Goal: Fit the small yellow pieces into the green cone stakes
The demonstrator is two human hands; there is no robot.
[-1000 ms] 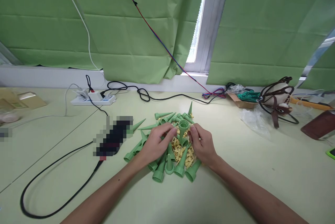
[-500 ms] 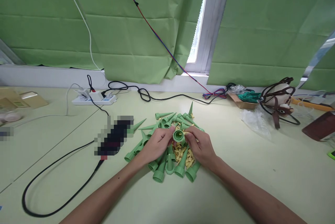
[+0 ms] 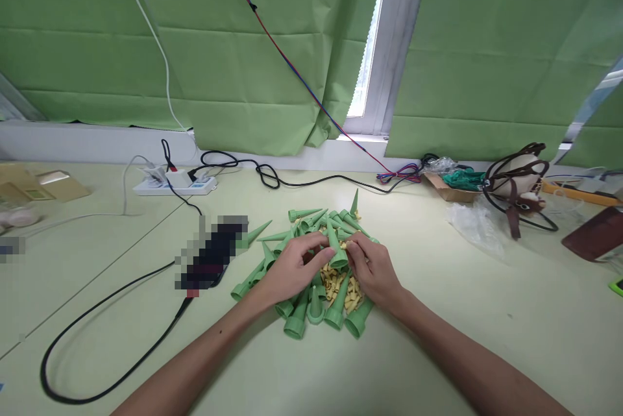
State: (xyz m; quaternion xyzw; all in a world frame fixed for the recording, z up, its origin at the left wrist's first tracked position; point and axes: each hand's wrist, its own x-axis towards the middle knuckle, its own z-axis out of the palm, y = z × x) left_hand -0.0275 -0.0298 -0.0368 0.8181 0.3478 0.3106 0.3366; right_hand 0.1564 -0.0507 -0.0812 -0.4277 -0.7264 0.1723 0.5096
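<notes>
A green plastic cone (image 3: 337, 248) stands tilted between my hands, its tip pointing away and its wide collar toward me. My left hand (image 3: 299, 265) grips its side with thumb and fingers. In the fingertips of my right hand (image 3: 370, 267) is a small yellow piece (image 3: 344, 245), close against the cone's right side; whether it touches cannot be told. Below lies a heap of small yellow pieces (image 3: 333, 281), ringed by several more green cones (image 3: 295, 322), partly hidden by my hands.
A blurred dark device (image 3: 214, 254) with a black cable lies left of the cones. Behind it is a white power strip (image 3: 175, 186). At the back right are a cardboard box (image 3: 450, 189), a plastic bag (image 3: 477, 224) and a strapped pouch (image 3: 520, 182). A brown case (image 3: 594, 234) lies far right.
The cone in my left hand has turned from showing its open round end to showing its side, with its tip away. My right hand has stayed close beside it.
</notes>
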